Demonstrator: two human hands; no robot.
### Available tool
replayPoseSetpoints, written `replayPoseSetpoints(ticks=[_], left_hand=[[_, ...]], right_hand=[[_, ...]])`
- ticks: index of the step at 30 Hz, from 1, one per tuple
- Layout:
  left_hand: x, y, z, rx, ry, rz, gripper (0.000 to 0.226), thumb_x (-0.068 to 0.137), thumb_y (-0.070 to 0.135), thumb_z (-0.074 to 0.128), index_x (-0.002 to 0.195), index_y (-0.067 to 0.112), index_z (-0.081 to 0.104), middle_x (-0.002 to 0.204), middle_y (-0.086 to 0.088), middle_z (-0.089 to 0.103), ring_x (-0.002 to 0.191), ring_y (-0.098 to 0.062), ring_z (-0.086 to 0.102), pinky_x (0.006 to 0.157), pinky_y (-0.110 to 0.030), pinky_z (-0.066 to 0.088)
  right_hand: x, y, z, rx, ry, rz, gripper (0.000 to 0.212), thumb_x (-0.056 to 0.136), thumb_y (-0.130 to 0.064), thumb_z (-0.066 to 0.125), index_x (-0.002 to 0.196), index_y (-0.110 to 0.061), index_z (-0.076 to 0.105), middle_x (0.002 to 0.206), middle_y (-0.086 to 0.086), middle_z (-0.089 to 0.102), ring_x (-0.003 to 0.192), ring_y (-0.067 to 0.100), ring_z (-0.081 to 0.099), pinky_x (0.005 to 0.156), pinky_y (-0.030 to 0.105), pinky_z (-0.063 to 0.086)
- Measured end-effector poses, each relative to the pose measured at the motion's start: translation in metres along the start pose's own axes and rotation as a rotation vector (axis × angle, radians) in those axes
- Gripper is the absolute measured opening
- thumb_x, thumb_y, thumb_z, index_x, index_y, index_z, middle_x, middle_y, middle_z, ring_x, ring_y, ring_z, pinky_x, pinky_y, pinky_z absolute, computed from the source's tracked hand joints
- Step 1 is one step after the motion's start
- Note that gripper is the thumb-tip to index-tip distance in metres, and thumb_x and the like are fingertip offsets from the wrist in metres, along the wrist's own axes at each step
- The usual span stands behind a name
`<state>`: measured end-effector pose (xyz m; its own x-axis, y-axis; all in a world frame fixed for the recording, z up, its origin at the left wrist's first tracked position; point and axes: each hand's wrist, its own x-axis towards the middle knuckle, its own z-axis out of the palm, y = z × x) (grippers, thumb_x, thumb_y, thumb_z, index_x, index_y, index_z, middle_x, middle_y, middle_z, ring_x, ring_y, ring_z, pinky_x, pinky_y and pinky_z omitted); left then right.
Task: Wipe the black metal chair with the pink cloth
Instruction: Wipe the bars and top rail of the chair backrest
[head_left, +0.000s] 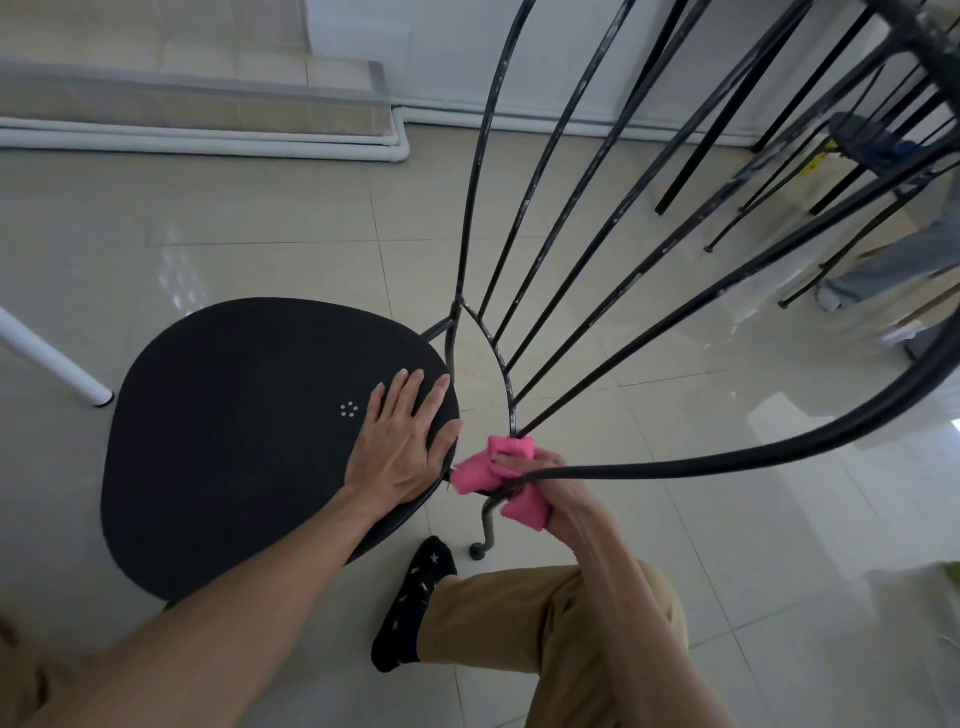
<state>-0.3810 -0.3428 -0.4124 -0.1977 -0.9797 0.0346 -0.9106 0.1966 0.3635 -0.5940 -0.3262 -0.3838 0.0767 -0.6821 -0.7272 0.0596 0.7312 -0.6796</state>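
Observation:
The black metal chair (234, 441) stands on the tiled floor, its round seat to the left and its thin curved back rods fanning up to the right. My left hand (400, 441) lies flat on the right edge of the seat, fingers straight. My right hand (550, 488) grips the pink cloth (485, 470), wrapped around the base of the back frame where the rods meet, just right of the seat. Part of the cloth is hidden behind the frame bar and my fingers.
My foot in a black star-patterned sock (410, 608) and a tan trouser leg (545, 623) are on the floor below the chair. A white table leg (62, 364) stands at the left. More black chair legs (779, 156) crowd the upper right. A raised step (208, 104) runs along the back.

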Motion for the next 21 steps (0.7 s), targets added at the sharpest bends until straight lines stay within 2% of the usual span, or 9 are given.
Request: replayPoseSetpoints(ticks=[1, 3, 6, 8, 10, 13, 16, 19, 21], left_hand=[[0.000, 0.000, 0.000, 0.005, -0.001, -0.001, 0.075, 0.100, 0.064, 0.002, 0.160, 0.023, 0.020, 0.164, -0.016, 0.030, 0.155, -0.030, 0.019, 0.126, -0.052, 0.015], [0.000, 0.000, -0.001, 0.001, -0.004, -0.002, 0.074, 0.100, 0.063, 0.003, 0.160, 0.023, 0.021, 0.163, -0.015, 0.030, 0.155, -0.030, 0.019, 0.126, -0.051, 0.015], [0.000, 0.000, -0.002, -0.007, 0.001, -0.004, 0.075, 0.100, 0.063, 0.004, 0.160, 0.022, 0.022, 0.163, -0.015, 0.032, 0.155, -0.030, 0.021, 0.126, -0.052, 0.017], [-0.001, 0.000, -0.003, -0.011, -0.005, -0.001, 0.074, 0.101, 0.063, 0.005, 0.160, 0.022, 0.023, 0.163, -0.016, 0.032, 0.154, -0.030, 0.021, 0.126, -0.052, 0.018], [-0.001, 0.000, -0.004, -0.014, 0.000, -0.002, 0.074, 0.101, 0.063, 0.006, 0.160, 0.021, 0.023, 0.163, -0.015, 0.032, 0.154, -0.030, 0.021, 0.126, -0.052, 0.018], [-0.001, 0.001, -0.004, -0.024, -0.001, -0.002, 0.074, 0.100, 0.062, 0.007, 0.160, 0.021, 0.022, 0.163, -0.015, 0.032, 0.155, -0.030, 0.020, 0.126, -0.051, 0.017], [-0.001, 0.000, -0.003, -0.027, 0.006, -0.003, 0.073, 0.101, 0.061, 0.009, 0.160, 0.022, 0.022, 0.163, -0.014, 0.032, 0.155, -0.029, 0.020, 0.126, -0.051, 0.017], [-0.001, -0.001, -0.002, -0.039, 0.016, 0.004, 0.072, 0.101, 0.061, 0.011, 0.160, 0.021, 0.023, 0.162, -0.015, 0.033, 0.154, -0.030, 0.021, 0.126, -0.051, 0.016], [-0.001, -0.001, -0.001, -0.045, 0.025, 0.007, 0.072, 0.102, 0.062, 0.011, 0.159, 0.020, 0.025, 0.162, -0.016, 0.034, 0.154, -0.030, 0.023, 0.126, -0.051, 0.017]], right_hand=[[0.003, -0.004, 0.006, -0.091, 0.042, -0.004, 0.033, 0.084, -0.019, 0.077, 0.108, -0.003, 0.061, 0.082, 0.011, 0.074, 0.065, 0.022, 0.065, 0.065, 0.040, 0.059], [0.007, -0.004, 0.016, -0.082, 0.035, -0.050, 0.027, 0.091, -0.022, 0.071, 0.103, -0.001, 0.060, 0.073, 0.007, 0.072, 0.060, 0.021, 0.059, 0.059, 0.036, 0.057], [0.005, 0.004, 0.020, 0.029, -0.087, -0.171, 0.018, 0.094, -0.023, 0.064, 0.088, -0.007, 0.059, 0.064, 0.005, 0.061, 0.055, 0.021, 0.054, 0.055, 0.033, 0.050], [0.003, 0.006, 0.022, 0.152, -0.143, -0.200, 0.023, 0.099, -0.023, 0.054, 0.078, -0.014, 0.058, 0.055, 0.002, 0.055, 0.045, 0.017, 0.051, 0.044, 0.030, 0.040], [0.003, 0.012, 0.029, 0.368, -0.011, -0.143, 0.026, 0.104, -0.014, 0.043, 0.084, -0.016, 0.059, 0.052, -0.005, 0.060, 0.038, 0.007, 0.056, 0.034, 0.020, 0.039], [-0.001, 0.031, 0.036, 0.583, 0.197, -0.156, 0.015, 0.102, -0.003, 0.045, 0.103, -0.009, 0.059, 0.072, 0.003, 0.069, 0.056, 0.008, 0.061, 0.043, 0.019, 0.050], [-0.005, 0.050, 0.037, 0.737, 0.264, -0.173, 0.026, 0.102, -0.008, 0.046, 0.127, -0.005, 0.054, 0.109, 0.017, 0.063, 0.083, 0.016, 0.060, 0.060, 0.027, 0.054], [-0.003, 0.038, 0.027, 0.743, 0.197, -0.113, 0.043, 0.101, -0.042, 0.051, 0.127, -0.008, 0.059, 0.105, 0.014, 0.070, 0.082, 0.019, 0.067, 0.058, 0.030, 0.056], [0.001, 0.017, 0.019, 0.568, 0.133, -0.089, 0.044, 0.099, -0.044, 0.052, 0.124, -0.008, 0.060, 0.104, 0.014, 0.069, 0.082, 0.023, 0.067, 0.055, 0.031, 0.057]])
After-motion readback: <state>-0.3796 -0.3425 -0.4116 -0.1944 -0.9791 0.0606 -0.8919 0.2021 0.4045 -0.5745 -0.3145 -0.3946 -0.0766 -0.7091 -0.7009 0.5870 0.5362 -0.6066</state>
